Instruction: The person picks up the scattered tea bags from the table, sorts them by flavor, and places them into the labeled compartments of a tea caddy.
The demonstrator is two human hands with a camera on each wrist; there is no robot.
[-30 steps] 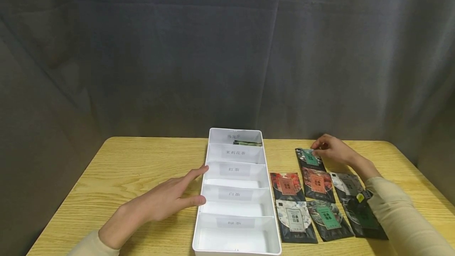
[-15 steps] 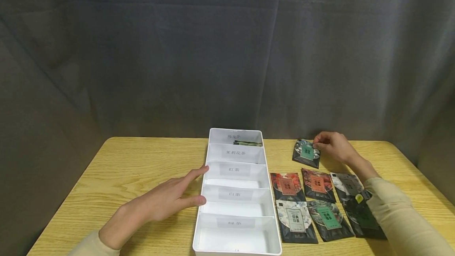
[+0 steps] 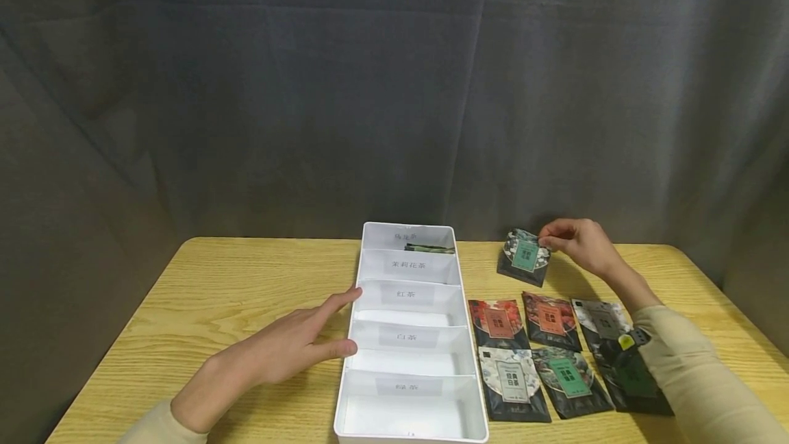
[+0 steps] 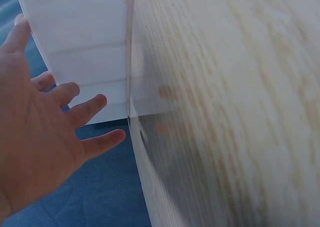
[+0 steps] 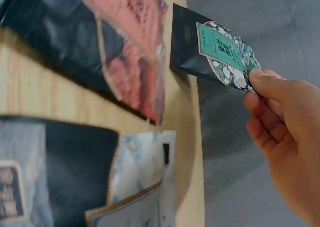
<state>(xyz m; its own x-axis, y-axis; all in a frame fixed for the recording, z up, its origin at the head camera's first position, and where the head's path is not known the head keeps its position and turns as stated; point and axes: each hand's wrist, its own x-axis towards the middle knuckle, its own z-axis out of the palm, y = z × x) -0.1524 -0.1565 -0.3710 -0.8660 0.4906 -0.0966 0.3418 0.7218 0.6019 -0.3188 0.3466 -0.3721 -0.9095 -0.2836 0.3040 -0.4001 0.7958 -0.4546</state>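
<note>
Fingers of the right hand (image 3: 582,247) are pinched on one green-labelled packet (image 3: 524,257) in the head view, held right of the far end of the white box (image 3: 456,387). Of five compartments (image 3: 401,420), contents (image 3: 429,249) are seen only in the farthest, too edge-on to be counted. Six packets (image 3: 513,384) are left on the table (image 3: 246,279), two red, two whitish, two green, so the filling is judged barely begun. In the left wrist view, the left hand (image 4: 42,122) is spread, fingers straight, beside the box. In the right wrist view, the held packet is gripped by its edge.
</note>
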